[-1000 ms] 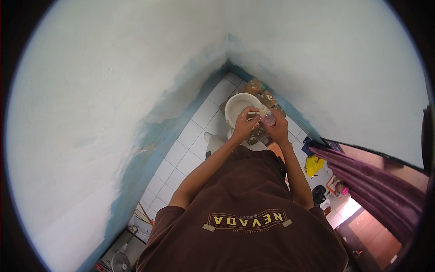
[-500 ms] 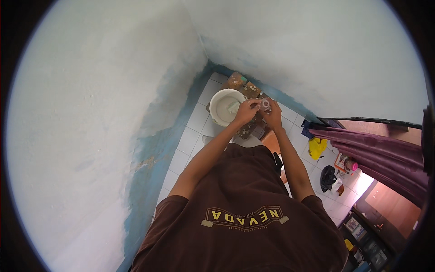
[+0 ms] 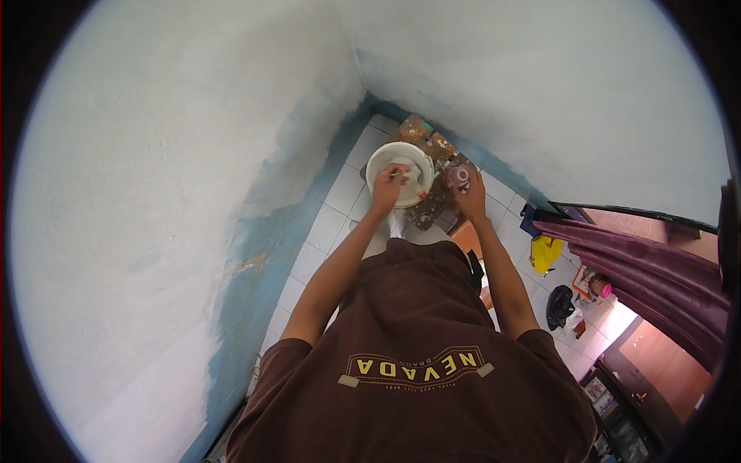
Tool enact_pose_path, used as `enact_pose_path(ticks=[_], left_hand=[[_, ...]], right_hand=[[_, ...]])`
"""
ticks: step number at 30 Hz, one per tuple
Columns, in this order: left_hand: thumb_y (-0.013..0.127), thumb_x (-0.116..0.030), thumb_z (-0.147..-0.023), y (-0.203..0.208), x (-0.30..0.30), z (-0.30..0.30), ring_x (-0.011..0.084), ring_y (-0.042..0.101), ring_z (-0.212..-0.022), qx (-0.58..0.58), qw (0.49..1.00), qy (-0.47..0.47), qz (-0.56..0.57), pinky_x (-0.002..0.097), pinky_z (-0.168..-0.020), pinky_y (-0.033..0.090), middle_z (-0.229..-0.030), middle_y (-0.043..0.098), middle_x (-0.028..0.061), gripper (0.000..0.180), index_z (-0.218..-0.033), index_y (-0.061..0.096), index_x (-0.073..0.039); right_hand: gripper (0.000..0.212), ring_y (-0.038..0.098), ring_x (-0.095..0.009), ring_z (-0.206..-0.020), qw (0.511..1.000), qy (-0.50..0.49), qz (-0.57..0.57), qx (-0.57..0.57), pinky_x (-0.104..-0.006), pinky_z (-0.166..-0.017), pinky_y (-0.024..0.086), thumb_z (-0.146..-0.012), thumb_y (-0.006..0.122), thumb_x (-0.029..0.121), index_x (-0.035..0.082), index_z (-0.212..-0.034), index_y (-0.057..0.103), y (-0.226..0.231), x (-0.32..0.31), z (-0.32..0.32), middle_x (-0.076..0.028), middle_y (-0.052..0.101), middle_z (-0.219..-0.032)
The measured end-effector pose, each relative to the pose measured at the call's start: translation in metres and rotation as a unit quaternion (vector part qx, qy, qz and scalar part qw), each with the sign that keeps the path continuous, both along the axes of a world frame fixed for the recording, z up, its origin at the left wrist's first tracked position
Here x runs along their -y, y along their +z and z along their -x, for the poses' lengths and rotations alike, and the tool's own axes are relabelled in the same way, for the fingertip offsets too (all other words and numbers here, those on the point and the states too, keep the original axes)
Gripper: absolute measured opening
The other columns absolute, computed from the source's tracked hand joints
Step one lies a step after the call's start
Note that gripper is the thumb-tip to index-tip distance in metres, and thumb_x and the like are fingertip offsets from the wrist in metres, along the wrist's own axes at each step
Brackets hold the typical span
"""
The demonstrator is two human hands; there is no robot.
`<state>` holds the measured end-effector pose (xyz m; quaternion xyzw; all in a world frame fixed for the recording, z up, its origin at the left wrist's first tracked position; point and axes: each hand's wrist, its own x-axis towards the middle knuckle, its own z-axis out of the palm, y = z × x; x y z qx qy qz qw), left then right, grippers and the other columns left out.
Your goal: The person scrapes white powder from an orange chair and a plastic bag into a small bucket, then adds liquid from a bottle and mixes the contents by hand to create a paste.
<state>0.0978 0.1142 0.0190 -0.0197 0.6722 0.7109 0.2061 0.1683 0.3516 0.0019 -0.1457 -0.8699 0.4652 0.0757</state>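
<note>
My right hand is closed around a clear plastic bottle, seen from above with its round mouth upward. My left hand is over the left side of a white bucket. Its fingers are curled together, and what they hold, if anything, is too small to name. Inside the bucket are pale, whitish contents and a brush-like thing with a reddish tip leaning at the near right rim. The bucket and bottle are above a paint-spattered wooden bench.
Two walls meet at a corner ahead, mostly white over older blue paint. White floor tiles surround the bench. To the right are a purple curtain, a yellow cloth or bag and a black plastic bag.
My left hand has left the bottle and moved left and down over the bucket. My right hand still holds the bottle. The view has shifted slightly.
</note>
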Motion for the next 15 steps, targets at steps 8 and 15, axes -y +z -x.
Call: enact_pose_path(ticks=[8, 15], left_hand=[[0.054, -0.016, -0.101, -0.013, 0.067, -0.008, 0.0131, 0.062, -0.082, 0.018, 0.975, 0.192, 0.106, 0.0293, -0.071, 0.052, -0.100, 0.068, 0.0052, 0.018, -0.108, 0.066, -0.005], [0.056, -0.018, -0.100, -0.028, 0.092, -0.025, 0.0152, 0.063, -0.085, 0.089, 0.972, 0.198, 0.091, 0.0303, -0.073, 0.052, -0.108, 0.064, 0.0077, 0.021, -0.116, 0.064, -0.005]], right_hand=[[0.066, 0.053, -0.043, -0.118, 0.999, 0.012, -0.016, 0.040, -0.0469, -0.098, 0.045, -0.077, 0.074, 0.007, 0.001, -0.136, 0.045, -0.016, -0.007, -0.010, -0.023, 0.053, -0.125], [0.051, 0.059, -0.040, -0.108, 0.990, -0.065, -0.032, 0.122, -0.0459, -0.092, 0.047, -0.080, 0.068, 0.009, -0.002, -0.125, 0.047, -0.036, 0.000, -0.043, -0.025, 0.058, -0.114]])
